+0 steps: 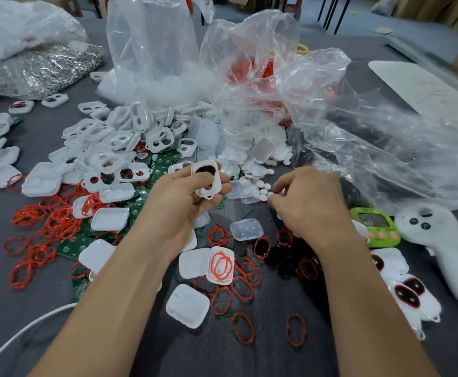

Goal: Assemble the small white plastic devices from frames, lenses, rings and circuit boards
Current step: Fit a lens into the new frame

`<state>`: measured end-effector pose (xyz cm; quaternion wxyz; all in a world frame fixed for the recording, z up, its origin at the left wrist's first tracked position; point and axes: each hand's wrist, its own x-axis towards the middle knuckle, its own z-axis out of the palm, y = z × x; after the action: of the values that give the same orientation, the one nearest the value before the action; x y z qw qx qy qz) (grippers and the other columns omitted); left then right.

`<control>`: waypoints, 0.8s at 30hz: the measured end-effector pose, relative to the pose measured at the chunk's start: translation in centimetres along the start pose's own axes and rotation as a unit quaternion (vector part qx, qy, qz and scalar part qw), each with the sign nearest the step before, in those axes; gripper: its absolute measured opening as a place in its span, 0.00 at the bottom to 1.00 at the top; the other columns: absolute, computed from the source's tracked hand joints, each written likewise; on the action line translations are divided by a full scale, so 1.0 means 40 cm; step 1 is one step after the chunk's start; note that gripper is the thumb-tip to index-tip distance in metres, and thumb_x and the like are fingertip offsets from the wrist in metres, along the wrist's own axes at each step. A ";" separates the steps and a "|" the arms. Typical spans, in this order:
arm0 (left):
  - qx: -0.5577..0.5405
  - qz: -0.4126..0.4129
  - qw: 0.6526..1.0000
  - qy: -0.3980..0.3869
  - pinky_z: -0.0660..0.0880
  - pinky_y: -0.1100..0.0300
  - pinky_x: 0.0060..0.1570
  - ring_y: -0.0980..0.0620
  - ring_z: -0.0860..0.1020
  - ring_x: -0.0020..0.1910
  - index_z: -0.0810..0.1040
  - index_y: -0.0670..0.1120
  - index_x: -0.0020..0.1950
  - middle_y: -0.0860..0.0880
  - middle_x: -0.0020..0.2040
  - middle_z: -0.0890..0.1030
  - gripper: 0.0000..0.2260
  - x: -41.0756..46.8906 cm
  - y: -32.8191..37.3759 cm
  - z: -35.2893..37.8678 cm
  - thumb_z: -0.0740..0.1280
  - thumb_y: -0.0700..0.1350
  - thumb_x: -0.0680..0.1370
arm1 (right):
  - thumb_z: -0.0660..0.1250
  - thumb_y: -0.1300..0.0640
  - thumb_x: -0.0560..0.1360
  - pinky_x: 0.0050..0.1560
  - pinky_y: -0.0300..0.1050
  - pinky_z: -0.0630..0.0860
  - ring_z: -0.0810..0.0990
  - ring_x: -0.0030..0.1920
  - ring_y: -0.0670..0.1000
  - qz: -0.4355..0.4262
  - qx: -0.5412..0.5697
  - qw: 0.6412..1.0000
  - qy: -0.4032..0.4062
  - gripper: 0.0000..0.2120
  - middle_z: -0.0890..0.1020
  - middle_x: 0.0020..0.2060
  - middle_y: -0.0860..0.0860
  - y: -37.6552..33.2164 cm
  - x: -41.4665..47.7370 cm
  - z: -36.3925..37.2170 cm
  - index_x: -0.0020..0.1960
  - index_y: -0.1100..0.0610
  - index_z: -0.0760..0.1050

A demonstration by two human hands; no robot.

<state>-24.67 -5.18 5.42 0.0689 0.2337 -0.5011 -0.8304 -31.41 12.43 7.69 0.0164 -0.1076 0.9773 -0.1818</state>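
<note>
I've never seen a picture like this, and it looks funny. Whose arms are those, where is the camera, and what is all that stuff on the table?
There is no machine here, just a person working with two bare hands. The one picture comes from a camera worn on the person's head. It looks down, so you see the arms as if they were your own.

The left hand holds a white frame. The right hand reaches into some small white round pieces. I cannot tell if its fingers have picked one up.

On the grey table lie a heap of white frames, red rings, green circuit boards and clear plastic bags. On the right sit a green timer and a white controller.
</note>
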 end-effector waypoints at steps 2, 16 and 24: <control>-0.033 -0.029 0.999 -0.031 0.83 0.62 0.40 0.49 0.87 0.48 0.79 0.37 0.61 0.41 0.51 0.87 0.10 -0.002 -0.001 0.001 0.62 0.37 0.84 | 0.75 0.51 0.75 0.65 0.54 0.76 0.84 0.51 0.54 -0.001 0.005 1.000 -0.003 0.03 0.87 0.44 0.48 -0.008 0.004 0.009 0.45 0.49 0.87; -0.058 -0.061 0.986 -0.144 0.80 0.51 0.61 0.44 0.82 0.63 0.75 0.37 0.69 0.40 0.63 0.83 0.17 -0.005 0.002 -0.010 0.62 0.42 0.82 | 0.74 0.56 0.74 0.38 0.41 0.80 0.83 0.33 0.44 -0.030 0.229 0.967 0.108 0.07 0.84 0.30 0.42 -0.024 -0.012 0.035 0.38 0.48 0.85; -0.063 -0.055 0.984 -0.155 0.77 0.48 0.66 0.41 0.79 0.67 0.74 0.36 0.72 0.39 0.66 0.81 0.17 -0.001 0.001 -0.008 0.59 0.40 0.85 | 0.77 0.58 0.73 0.34 0.38 0.79 0.83 0.30 0.45 -0.031 0.432 0.898 0.075 0.08 0.86 0.31 0.45 -0.056 -0.029 0.063 0.38 0.48 0.85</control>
<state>-24.50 -5.44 5.35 -0.0405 0.1242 -0.4385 -0.8892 -29.64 9.74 6.14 -0.0173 -0.1060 0.7971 -0.5943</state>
